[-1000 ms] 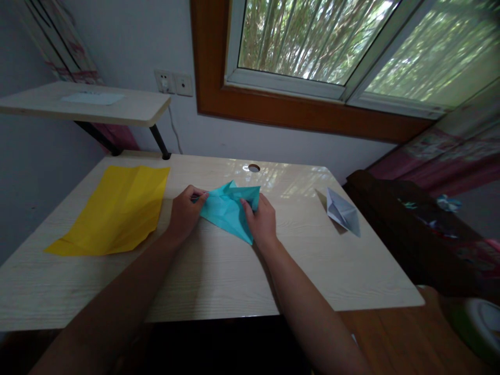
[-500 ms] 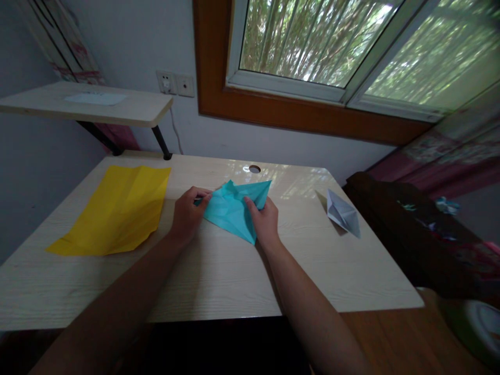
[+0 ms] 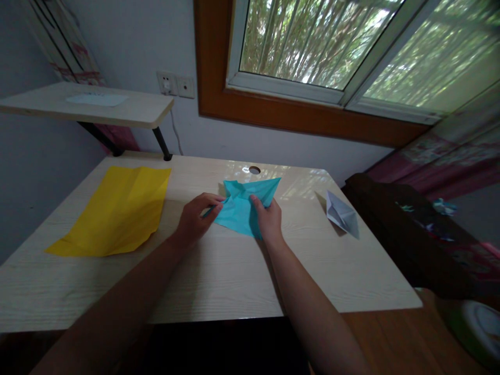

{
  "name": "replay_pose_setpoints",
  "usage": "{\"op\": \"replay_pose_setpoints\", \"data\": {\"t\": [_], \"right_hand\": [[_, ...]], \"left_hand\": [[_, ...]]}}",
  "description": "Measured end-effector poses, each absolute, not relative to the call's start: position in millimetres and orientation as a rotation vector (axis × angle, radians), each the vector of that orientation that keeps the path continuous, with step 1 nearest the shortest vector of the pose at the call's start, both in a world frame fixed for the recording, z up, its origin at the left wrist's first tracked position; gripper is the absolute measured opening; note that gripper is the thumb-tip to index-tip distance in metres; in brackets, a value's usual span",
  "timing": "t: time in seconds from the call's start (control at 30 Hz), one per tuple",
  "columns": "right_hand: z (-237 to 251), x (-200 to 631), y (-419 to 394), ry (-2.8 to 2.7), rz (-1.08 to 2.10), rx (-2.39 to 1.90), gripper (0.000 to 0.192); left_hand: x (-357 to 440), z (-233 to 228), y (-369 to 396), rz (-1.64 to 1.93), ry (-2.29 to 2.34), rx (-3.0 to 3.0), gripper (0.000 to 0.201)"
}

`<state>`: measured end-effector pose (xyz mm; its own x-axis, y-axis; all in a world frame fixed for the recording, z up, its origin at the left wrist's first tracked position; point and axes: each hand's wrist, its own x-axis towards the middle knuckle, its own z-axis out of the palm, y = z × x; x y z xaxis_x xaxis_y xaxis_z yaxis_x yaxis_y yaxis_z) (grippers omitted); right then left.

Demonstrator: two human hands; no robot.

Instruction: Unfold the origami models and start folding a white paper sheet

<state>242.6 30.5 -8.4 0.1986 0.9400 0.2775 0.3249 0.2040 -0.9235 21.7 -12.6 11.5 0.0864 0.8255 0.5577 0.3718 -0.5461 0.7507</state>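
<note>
A creased, partly folded sheet of turquoise paper (image 3: 240, 211) is held between my hands above the middle of the table. My left hand (image 3: 199, 214) pinches its left edge between thumb and fingers. On the other side, my right hand (image 3: 267, 219) grips the sheet with the thumb pressed on its face and the fingers hidden behind. One pointed corner of the paper sticks up past my right thumb. The folds near the left corner look crumpled.
A yellow sheet of paper (image 3: 121, 208) lies on the left of the pale wooden table (image 3: 219, 281). At the right sits a folded grey-white paper piece (image 3: 341, 213). A raised shelf (image 3: 136, 112) stands at the back left, and a round hole (image 3: 254, 170) pierces the table's far edge.
My left hand has shifted to the right along the turquoise paper's edge. The paper has moved slightly right and its lower corner has risen. My right hand keeps its grip.
</note>
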Motion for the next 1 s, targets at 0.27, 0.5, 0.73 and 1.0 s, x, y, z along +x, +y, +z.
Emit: {"op": "replay_pose_setpoints", "data": {"t": [0.27,0.5,0.73,1.0], "right_hand": [[-8,257,38,-1.405,0.734,-1.332,0.039],[-4,267,39,-1.573,0.991,-1.235,0.036],[0,263,34,-1.64,1.104,-1.198,0.033],[-7,255,33,-1.661,0.954,-1.246,0.035]], "left_hand": [[18,12,-14,1.359,1.005,1.633,0.043],[8,5,9,1.539,1.359,1.54,0.026],[15,-7,8,1.207,1.164,1.795,0.024],[18,-9,5,1.28,1.24,2.09,0.013]]}}
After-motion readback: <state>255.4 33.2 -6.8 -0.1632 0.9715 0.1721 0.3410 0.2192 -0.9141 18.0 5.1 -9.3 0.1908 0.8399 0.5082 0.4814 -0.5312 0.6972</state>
